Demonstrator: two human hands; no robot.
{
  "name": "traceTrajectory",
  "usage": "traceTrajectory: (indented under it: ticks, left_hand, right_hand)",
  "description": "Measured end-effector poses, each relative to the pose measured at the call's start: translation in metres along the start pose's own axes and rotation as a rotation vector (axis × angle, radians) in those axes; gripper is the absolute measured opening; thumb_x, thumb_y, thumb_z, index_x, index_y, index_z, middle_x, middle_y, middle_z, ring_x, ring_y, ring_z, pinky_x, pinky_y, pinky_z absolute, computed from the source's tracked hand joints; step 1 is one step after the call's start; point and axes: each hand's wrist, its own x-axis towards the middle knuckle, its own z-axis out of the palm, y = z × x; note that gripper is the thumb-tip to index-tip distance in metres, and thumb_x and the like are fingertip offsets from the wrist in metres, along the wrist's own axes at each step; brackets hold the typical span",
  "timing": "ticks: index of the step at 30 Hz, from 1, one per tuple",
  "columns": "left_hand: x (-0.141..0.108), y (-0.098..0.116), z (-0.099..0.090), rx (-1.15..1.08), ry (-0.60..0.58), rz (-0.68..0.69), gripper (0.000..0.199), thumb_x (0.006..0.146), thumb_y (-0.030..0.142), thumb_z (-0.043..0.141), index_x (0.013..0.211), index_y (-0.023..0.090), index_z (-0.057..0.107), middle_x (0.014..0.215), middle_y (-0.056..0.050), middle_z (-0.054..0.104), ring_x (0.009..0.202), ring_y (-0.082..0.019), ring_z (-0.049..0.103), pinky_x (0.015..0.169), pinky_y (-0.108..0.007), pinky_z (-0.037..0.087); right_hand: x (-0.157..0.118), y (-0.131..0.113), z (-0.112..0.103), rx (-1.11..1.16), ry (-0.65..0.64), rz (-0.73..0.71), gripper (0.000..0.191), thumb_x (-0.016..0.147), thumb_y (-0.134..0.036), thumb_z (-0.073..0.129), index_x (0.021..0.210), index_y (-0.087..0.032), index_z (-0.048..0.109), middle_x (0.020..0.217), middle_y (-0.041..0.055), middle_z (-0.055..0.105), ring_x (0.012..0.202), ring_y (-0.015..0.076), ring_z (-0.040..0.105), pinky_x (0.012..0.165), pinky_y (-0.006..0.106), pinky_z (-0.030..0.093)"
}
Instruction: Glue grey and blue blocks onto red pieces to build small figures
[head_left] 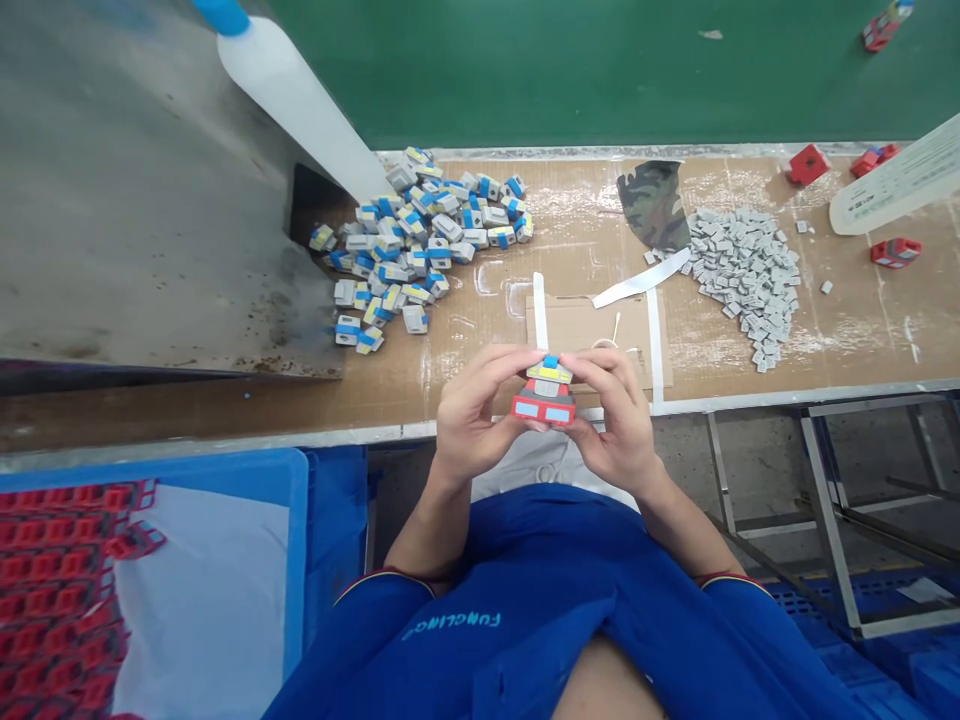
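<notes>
the left hand (476, 405) and right hand (609, 415) both pinch a stacked red, grey, yellow and blue plastic block assembly (545, 398) in mid-air, just before a flat brown cardboard sheet (592, 335); beyond lie a heap of blue-and-grey plastic blocks (412, 245) and a pile of small grey plastic tiles (742, 280).

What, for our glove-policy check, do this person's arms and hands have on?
The left hand and right hand are bare, with no gloves, and the forearms are bare too. They come from the short sleeves of a blue shirt, edged in red and yellow, with pale lettering on the chest.
</notes>
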Motion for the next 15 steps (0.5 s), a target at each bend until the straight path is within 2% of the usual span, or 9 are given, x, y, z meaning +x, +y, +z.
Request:
traceTrajectory:
  ticks: [4, 6, 10, 13, 15]
  left_hand:
    - [0.0, 0.003, 0.005, 0.105, 0.052, 0.067, 0.049, 0.092, 0.043, 0.086, 0.139, 0.031, 0.077, 0.117, -0.007, 0.081, 0.1, -0.024, 0.074, 0.089, -0.037, 0.065]
    - [0.001, 0.002, 0.006, 0.106, 0.048, 0.086, 0.049, 0.094, 0.04, 0.085, 0.141, 0.031, 0.076, 0.116, -0.007, 0.081, 0.098, -0.022, 0.074, 0.086, -0.034, 0.064]
    - [0.003, -0.005, 0.009, 0.101, 0.048, 0.115, 0.05, 0.095, 0.04, 0.084, 0.143, 0.03, 0.074, 0.116, -0.006, 0.08, 0.094, -0.019, 0.072, 0.081, -0.031, 0.062]
    - [0.004, -0.013, 0.012, 0.074, 0.081, 0.113, 0.05, 0.094, 0.045, 0.084, 0.142, 0.031, 0.075, 0.116, -0.007, 0.079, 0.094, -0.019, 0.071, 0.079, -0.03, 0.06]
    - [0.005, -0.017, 0.015, 0.028, 0.103, 0.106, 0.051, 0.094, 0.051, 0.084, 0.14, 0.031, 0.076, 0.113, -0.007, 0.078, 0.092, -0.019, 0.07, 0.077, -0.03, 0.059]
  right_hand:
    - [-0.002, -0.002, 0.005, -0.018, 0.089, -0.016, 0.052, 0.112, -0.037, 0.053, 0.164, -0.035, 0.05, 0.118, 0.0115, 0.065, 0.098, 0.025, 0.069, 0.071, 0.039, 0.067]
    - [-0.003, 0.001, 0.006, -0.054, 0.104, -0.036, 0.052, 0.113, -0.037, 0.052, 0.165, -0.035, 0.049, 0.112, 0.0102, 0.064, 0.09, 0.0234, 0.068, 0.067, 0.037, 0.066]
    - [0.001, 0.008, 0.004, -0.061, 0.099, -0.083, 0.053, 0.113, -0.037, 0.053, 0.166, -0.03, 0.048, 0.108, 0.0084, 0.062, 0.09, 0.0222, 0.067, 0.074, 0.038, 0.067]
    - [0.005, 0.01, 0.002, -0.011, 0.072, -0.057, 0.052, 0.113, -0.033, 0.054, 0.164, -0.029, 0.05, 0.114, 0.0098, 0.063, 0.1, 0.0231, 0.067, 0.083, 0.039, 0.067]
    - [0.007, 0.009, 0.004, 0.031, 0.053, -0.017, 0.05, 0.113, -0.036, 0.054, 0.162, -0.03, 0.052, 0.12, 0.0109, 0.063, 0.106, 0.0239, 0.066, 0.083, 0.039, 0.067]
